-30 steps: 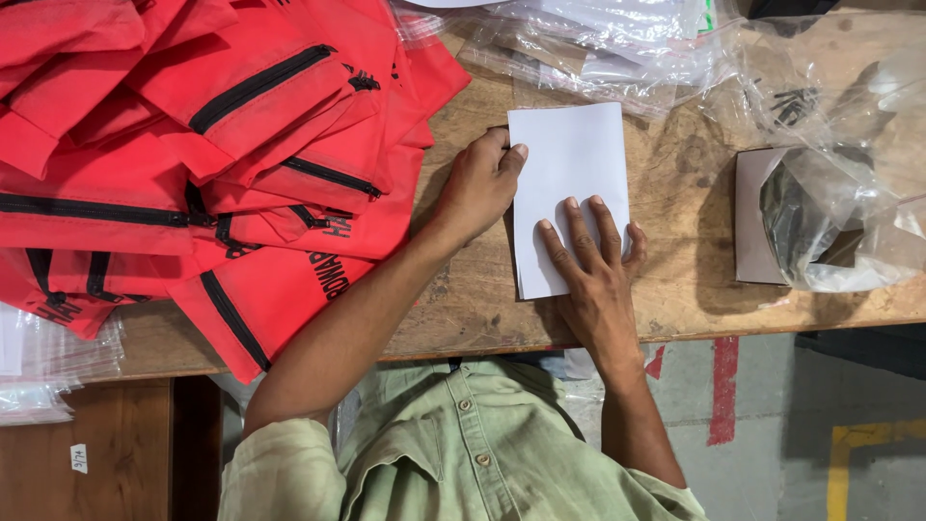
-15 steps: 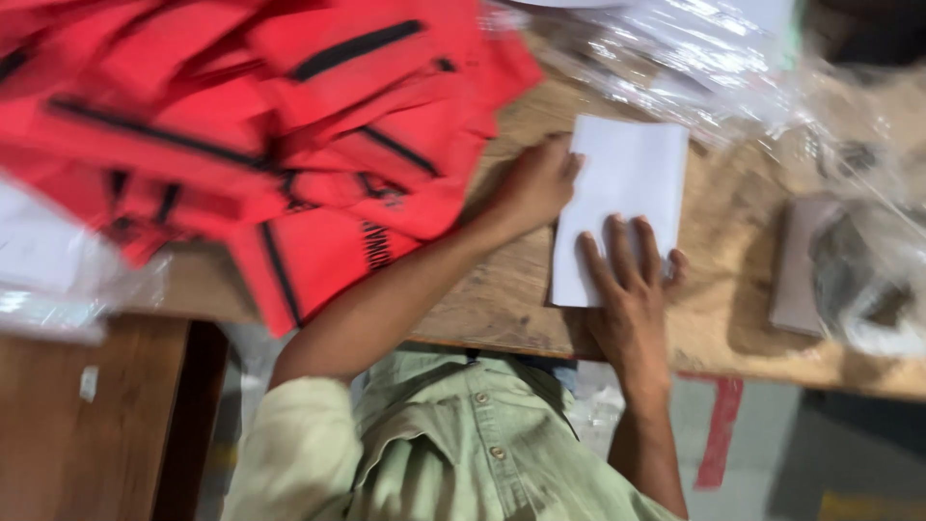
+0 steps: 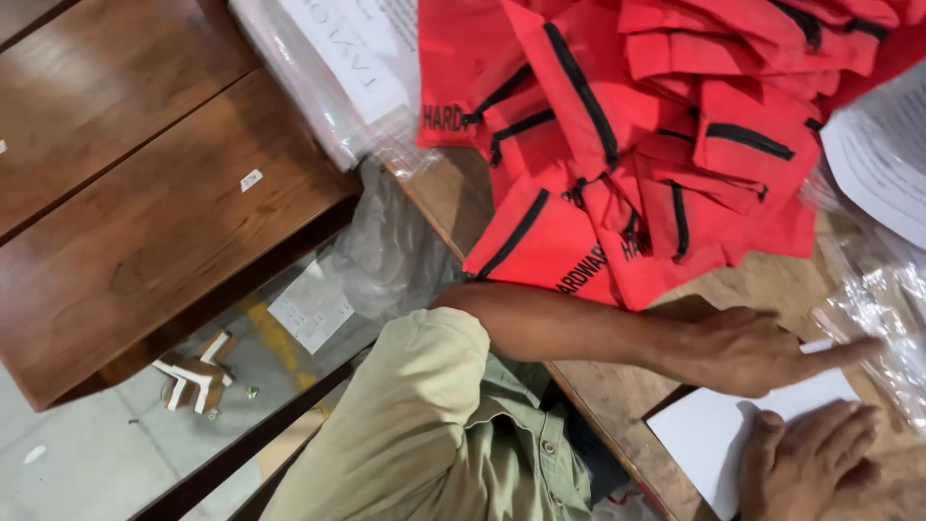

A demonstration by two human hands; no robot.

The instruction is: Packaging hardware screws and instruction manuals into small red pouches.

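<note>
A white sheet of paper (image 3: pixel 714 425) lies on the wooden table (image 3: pixel 752 285) at the lower right. My left hand (image 3: pixel 762 349) reaches across it with the forefinger stretched out along the sheet's far edge. My right hand (image 3: pixel 808 461) lies flat on the paper with its fingers spread. Neither hand grips anything. A heap of red zip pouches (image 3: pixel 646 135) with black zippers is piled just beyond my left forearm.
Clear plastic bags (image 3: pixel 873 309) and printed white sheets (image 3: pixel 883 154) lie at the right. A stack of bagged papers (image 3: pixel 338 68) sits at the top. A dark wooden bench (image 3: pixel 135 212) stands to the left over a grey floor with a sandal (image 3: pixel 193 378).
The view has swung sharply left and tilted, so the table now sits at the right. My left hand has slid along the sheet's edge with the forefinger out. The right hand stays flat.
</note>
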